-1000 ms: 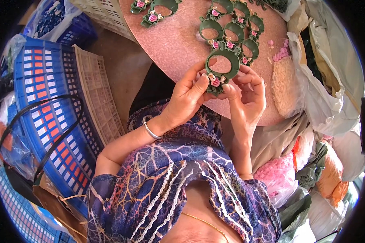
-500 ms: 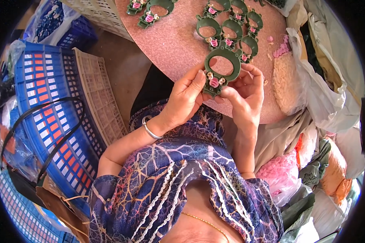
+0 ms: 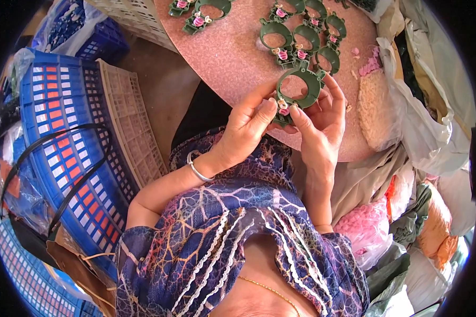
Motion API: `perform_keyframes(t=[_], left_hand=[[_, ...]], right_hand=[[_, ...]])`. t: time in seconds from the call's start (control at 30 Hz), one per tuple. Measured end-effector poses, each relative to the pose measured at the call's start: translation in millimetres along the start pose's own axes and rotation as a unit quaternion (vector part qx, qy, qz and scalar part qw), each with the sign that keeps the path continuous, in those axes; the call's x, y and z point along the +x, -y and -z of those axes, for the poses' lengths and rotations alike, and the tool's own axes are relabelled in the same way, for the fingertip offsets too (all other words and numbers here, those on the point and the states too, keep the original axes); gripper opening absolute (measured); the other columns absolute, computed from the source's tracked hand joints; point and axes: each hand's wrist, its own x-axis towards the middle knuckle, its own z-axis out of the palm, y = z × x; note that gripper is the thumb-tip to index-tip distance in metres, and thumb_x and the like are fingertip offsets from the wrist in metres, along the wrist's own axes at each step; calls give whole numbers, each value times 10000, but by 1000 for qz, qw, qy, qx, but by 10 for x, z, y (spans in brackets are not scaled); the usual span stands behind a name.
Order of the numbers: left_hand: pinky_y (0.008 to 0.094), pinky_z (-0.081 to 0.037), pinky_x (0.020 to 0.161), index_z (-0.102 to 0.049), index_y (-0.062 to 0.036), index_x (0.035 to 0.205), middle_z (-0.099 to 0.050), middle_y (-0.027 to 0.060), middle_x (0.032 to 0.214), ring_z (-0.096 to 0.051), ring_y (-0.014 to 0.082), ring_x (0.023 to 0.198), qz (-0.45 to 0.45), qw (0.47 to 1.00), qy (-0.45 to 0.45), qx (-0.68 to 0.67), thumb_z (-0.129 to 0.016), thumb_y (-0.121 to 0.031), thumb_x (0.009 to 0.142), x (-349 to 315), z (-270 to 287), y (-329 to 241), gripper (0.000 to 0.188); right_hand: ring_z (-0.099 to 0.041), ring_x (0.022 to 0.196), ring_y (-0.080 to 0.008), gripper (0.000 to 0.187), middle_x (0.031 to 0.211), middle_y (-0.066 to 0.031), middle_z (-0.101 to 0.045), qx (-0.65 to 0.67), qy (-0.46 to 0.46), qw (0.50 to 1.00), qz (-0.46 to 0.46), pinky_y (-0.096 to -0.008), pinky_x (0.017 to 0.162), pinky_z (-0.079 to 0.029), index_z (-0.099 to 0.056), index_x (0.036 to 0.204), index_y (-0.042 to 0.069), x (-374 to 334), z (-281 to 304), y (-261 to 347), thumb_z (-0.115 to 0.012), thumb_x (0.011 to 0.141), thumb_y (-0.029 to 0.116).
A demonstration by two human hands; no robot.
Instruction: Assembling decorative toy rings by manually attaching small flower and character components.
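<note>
Between both hands is a dark green plastic ring frame with a round opening, a pink rose and small cream flowers at its near end. My left hand pinches the flowered end from the left, thumb beside the flowers. From the right, my right hand grips the frame, its thumb by the rose and its fingers behind the ring. Just beyond, several similar green frames with pink roses lie on the pink speckled round table. More such frames lie at the table's far left.
Right of the hands, a bag of small cream pieces lies on the table beside pink pieces. Plastic bags, one with pink pieces, crowd the right side. A blue crate and a beige crate stand at left.
The held frame has tilted and shifted slightly right and down. My thumbs have moved closer together over its flowered end.
</note>
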Motion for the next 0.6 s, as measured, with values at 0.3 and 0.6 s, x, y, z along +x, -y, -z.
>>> perform_keyframes(t=[0.3, 0.6], left_hand=[[326, -524, 910, -365, -52, 1426, -573, 55, 1183, -573, 140, 1084, 27, 998, -20, -44, -437, -233, 1024, -11, -8, 7, 447], [269, -527, 837, -436, -29, 1378, -571, 56, 1233, -574, 115, 1021, -91, 992, -3, 90, -468, -151, 1013, -20, -26, 65, 387]], right_hand=[[-469, 1206, -232, 916, 1310, -119, -437, -24, 20, 993, 115, -369, 1028, -404, -244, 1453, 66, 21, 3, -44, -780, 718, -38], [-525, 1126, -209, 873, 1228, -103, -493, 42, -13, 999, -19, -342, 976, -449, -229, 1459, 72, -72, -96, -1, -737, 760, -52]])
